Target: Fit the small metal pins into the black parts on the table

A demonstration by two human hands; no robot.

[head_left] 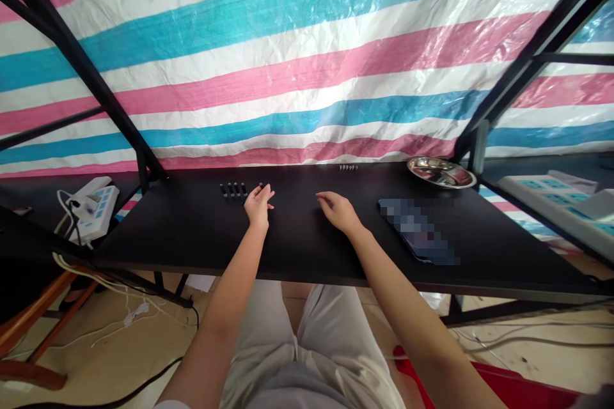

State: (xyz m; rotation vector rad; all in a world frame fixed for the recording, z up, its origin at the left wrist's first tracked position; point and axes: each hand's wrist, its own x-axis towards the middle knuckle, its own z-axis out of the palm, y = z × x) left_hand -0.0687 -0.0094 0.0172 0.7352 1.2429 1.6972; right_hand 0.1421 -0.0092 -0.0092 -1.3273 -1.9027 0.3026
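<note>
My left hand (pixel 259 202) rests on the black table (pixel 192 230) with its fingers apart, the fingertips at a small dark piece beside a row of several small black upright pieces (pixel 233 190). My right hand (pixel 337 209) lies palm down on the table a little to the right, fingers loosely curled and holding nothing I can see. A row of small silvery parts (pixel 348 167) lies near the table's far edge.
A steel bowl (pixel 441 172) stands at the back right. A dark flat device (pixel 418 230), blurred out, lies right of my right hand. White power strips (pixel 93 201) sit left and right on neighbouring tables. A striped tarpaulin hangs behind, framed by black poles.
</note>
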